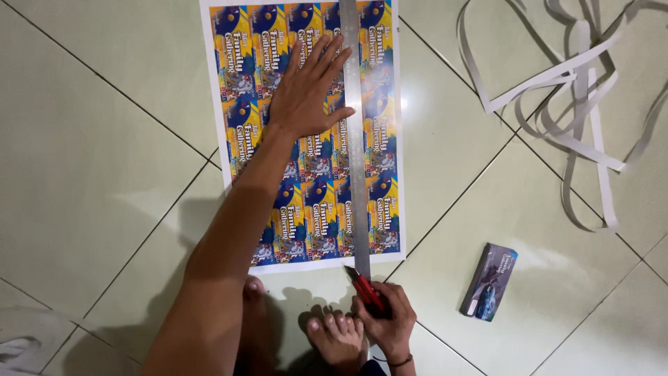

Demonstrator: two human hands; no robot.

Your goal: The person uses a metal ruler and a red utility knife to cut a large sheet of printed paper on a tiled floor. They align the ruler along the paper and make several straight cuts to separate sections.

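Note:
A printed sheet (313,188) covered in rows of blue and yellow cards lies on the tiled floor. A long metal ruler (355,160) runs down its right part, from top to bottom edge. My left hand (306,90) lies flat with fingers spread on the sheet, its thumb against the ruler's left side. My right hand (386,317) grips a red utility knife (365,289), with the blade tip at the ruler's near end, just below the sheet's bottom edge.
A tangle of white paper strips (577,97) lies at the upper right. A small dark stack of cut cards (489,280) rests on the floor right of the knife. My bare toes (337,334) are beside my right hand. Pale green tiles (104,174) surround the sheet.

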